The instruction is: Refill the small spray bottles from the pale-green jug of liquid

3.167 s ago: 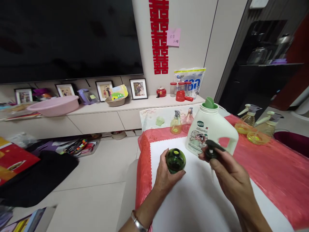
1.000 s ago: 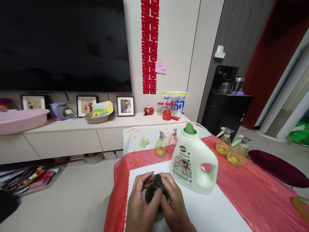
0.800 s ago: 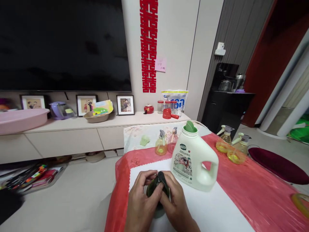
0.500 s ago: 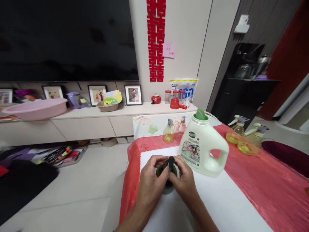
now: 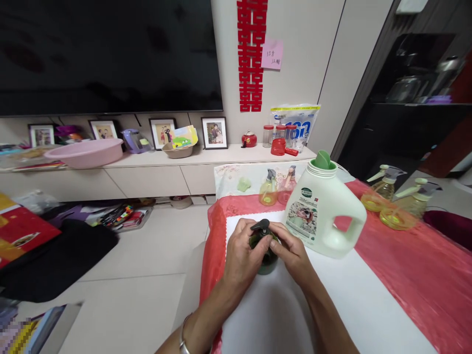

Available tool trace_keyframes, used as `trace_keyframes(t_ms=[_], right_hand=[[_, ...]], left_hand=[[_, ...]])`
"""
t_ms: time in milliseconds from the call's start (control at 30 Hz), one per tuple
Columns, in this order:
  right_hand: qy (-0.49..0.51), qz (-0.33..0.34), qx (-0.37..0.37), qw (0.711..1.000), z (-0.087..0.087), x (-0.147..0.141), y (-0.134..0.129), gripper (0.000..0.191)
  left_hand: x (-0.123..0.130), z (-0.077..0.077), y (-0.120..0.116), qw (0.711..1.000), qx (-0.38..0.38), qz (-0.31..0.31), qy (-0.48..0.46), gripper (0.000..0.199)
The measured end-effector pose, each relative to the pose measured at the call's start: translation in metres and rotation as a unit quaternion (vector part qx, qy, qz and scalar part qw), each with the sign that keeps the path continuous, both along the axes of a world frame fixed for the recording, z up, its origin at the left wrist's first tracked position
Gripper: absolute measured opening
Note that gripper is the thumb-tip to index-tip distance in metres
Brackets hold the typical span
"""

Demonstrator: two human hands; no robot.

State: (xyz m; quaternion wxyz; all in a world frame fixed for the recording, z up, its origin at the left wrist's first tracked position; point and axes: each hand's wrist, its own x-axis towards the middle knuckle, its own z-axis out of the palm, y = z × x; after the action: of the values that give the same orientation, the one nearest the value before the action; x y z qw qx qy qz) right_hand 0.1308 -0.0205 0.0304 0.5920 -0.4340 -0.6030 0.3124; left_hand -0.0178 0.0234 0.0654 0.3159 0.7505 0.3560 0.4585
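Head view: a small dark green bottle (image 5: 268, 259) is seen low in the middle of the frame, standing on a white sheet (image 5: 280, 314) laid over a red cloth (image 5: 413, 265). Its round translucent body is mostly covered by the hands; a black spray head (image 5: 261, 227) sits on its neck. The left hand (image 5: 244, 255) is wrapped around the bottle's left side with fingers curled closed on it. The right hand (image 5: 291, 251) is closed on the bottle's right side, fingertips pinched at the collar under the spray head. Just beside the hands, to the upper right, a large pale green detergent jug (image 5: 324, 209) stands upright, near but apart. Behind it, two small spray bottles (image 5: 276, 187) are seen, and two yellowish ones (image 5: 394, 199) at the right edge.
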Motion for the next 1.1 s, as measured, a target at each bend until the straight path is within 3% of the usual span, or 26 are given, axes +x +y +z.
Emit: trace_keyframes(t_ms=[300,433,600,867,967,1100], right_hand=[[0.015,-0.056,0.003,0.998,-0.01,-0.003,0.003,0.027],[0.011,-0.018,-0.013,1.0,-0.006,-0.001,0.002,0.031],[-0.006,0.027,-0.018,0.999,-0.002,0.001,0.002,0.033],[0.039,-0.037,-0.001,0.999,-0.017,-0.004,0.006,0.026],[0.045,-0.047,-0.005,0.998,-0.018,-0.005,0.006,0.027],[0.034,0.003,-0.016,0.999,-0.01,-0.001,0.004,0.032]], left_hand=[[0.008,-0.006,-0.008,0.992,-0.096,0.04,-0.075,0.024],[0.011,-0.006,-0.008,0.98,-0.158,0.035,-0.114,0.028],[0.011,-0.008,-0.008,0.985,-0.111,0.046,-0.124,0.016],[0.017,-0.012,-0.011,0.979,-0.147,0.055,-0.13,0.031],[0.017,-0.011,-0.01,0.978,-0.156,0.068,-0.118,0.028],[0.013,-0.008,-0.007,0.986,-0.121,0.058,-0.099,0.02]])
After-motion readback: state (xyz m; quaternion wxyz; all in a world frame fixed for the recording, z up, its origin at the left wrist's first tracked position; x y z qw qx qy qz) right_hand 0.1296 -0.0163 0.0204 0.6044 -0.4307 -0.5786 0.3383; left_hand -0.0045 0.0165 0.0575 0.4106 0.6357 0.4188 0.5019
